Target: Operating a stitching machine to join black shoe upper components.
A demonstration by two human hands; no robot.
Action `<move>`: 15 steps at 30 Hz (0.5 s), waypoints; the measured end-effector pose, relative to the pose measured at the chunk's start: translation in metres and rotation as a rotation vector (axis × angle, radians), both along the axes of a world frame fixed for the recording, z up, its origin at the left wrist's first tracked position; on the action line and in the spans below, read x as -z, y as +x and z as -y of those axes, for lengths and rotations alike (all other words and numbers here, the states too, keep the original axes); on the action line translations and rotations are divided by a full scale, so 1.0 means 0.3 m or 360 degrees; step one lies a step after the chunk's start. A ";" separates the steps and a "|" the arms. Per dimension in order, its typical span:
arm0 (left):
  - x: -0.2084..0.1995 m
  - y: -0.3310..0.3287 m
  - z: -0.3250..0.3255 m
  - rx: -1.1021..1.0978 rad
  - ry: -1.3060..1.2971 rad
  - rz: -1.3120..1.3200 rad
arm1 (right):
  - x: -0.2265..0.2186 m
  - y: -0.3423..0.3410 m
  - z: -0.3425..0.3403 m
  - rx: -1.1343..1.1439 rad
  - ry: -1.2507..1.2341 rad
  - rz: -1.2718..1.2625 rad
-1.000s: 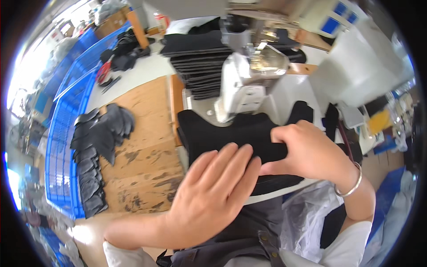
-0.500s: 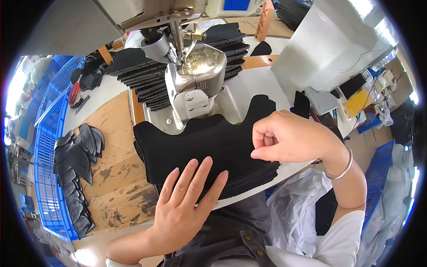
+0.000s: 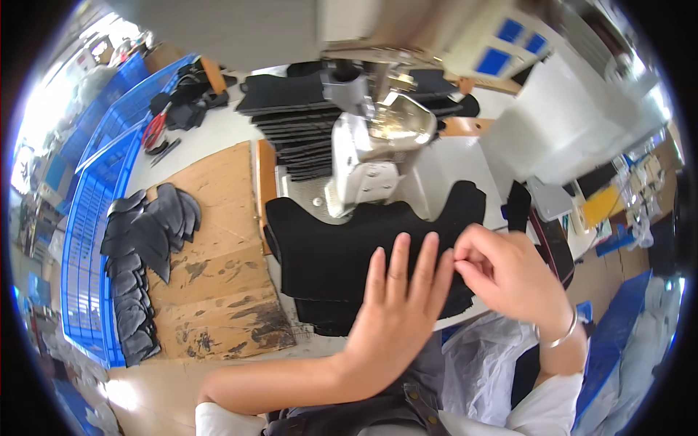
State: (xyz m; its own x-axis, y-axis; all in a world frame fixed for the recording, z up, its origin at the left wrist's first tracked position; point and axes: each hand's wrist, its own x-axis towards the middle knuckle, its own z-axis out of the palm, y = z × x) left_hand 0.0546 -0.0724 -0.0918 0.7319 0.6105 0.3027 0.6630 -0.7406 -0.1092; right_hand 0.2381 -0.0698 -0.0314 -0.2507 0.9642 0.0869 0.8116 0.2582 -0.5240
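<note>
Several black cut fabric pieces (image 3: 331, 251) with a wavy upper edge lie stacked in front of the sewing machine (image 3: 367, 156). My left hand (image 3: 396, 316) rests flat over the right part of the top piece, fingers spread and pointing away from me. Beside it, at the right edge of the stack, my right hand (image 3: 509, 272) is closed, thumb against curled fingers; anything held in it is too small to make out. A bracelet (image 3: 560, 330) circles my right wrist. Behind the machine's metal arm stands a pile of similar black pieces (image 3: 298, 134), partly hidden by it.
To the left, small dark leaf-shaped pieces (image 3: 134, 291) lie along a stained wooden board (image 3: 218, 269), next to blue plastic baskets (image 3: 87, 276). Red-handled scissors (image 3: 155, 131) lie farther back. A white plastic bag (image 3: 476, 363) hangs below the table's front edge.
The view has shifted, so the table sits farther right and lower. My left hand has slid right across the fabric, close to my right hand. My right hand stays closed.
</note>
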 end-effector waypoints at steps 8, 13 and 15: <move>0.011 -0.001 -0.002 -0.0003 -0.0163 0.0297 | 0.074 0.044 0.087 0.0246 0.0574 -0.0207; 0.016 -0.009 -0.012 0.0076 -0.0034 0.0156 | 0.067 0.063 0.049 -0.0035 0.0388 -0.0166; 0.017 0.011 -0.005 0.0082 -0.0032 0.0138 | 0.052 0.074 0.034 0.0016 0.0202 -0.0284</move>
